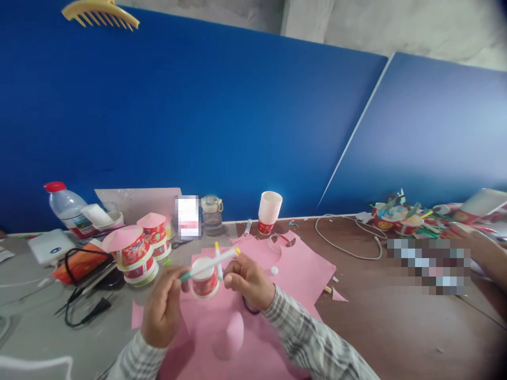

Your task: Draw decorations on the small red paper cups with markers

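Note:
My left hand (164, 306) is closed on the green end of a white marker (217, 263), which slants up to a yellow end beside my right hand. My right hand (250, 279) has its fingers curled in; what they pinch, if anything, is hidden. Close to its fingertips is a second white marker (217, 259) with a yellow top and green bottom. Behind the first marker, between my hands, a red and white paper cup (205, 287) stands upright on pink paper (303, 264). Nearer to me is a blurred pink paper cone (234, 335).
Cup lanterns with pink cone tops (129, 250) stand left, near a bottle (69, 208) and black cable (89, 316). Behind are a glass jar (213, 219) and stacked cups (270, 208). A white cable (348, 250) curves right, near cluttered cups (384, 219) and another person's arm (485, 256).

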The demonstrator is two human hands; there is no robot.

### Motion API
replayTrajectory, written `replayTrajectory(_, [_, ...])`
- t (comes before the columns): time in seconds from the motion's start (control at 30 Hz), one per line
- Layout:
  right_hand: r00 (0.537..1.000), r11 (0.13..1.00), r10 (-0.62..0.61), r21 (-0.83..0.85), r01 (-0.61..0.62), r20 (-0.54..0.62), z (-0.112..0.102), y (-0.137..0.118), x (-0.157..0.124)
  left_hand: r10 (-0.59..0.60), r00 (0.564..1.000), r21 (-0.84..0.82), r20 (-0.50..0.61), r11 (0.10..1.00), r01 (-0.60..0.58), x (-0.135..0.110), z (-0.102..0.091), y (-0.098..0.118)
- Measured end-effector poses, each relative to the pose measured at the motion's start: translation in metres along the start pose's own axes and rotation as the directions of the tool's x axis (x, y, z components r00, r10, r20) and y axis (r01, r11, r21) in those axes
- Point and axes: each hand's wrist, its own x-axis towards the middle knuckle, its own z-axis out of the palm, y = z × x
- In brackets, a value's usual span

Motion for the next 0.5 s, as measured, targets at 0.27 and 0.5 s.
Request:
replayTrajectory(0.27, [0.991,0.981,0.053,0.18,-0.075,0.122,0.011,-0.035,-0.018,0.076,0.982,-0.115,0.173,0.992,-0.057,-0.017,0.012,0.007])
replayTrajectory(0.5, [0.974,0.907,-0.054,0.398,0.141,-0.222,-0.013,-0.022,-0.007,-0.284,0.956,-0.278,-0.071,0.926,0.255,-0.007,0.01,-0.019])
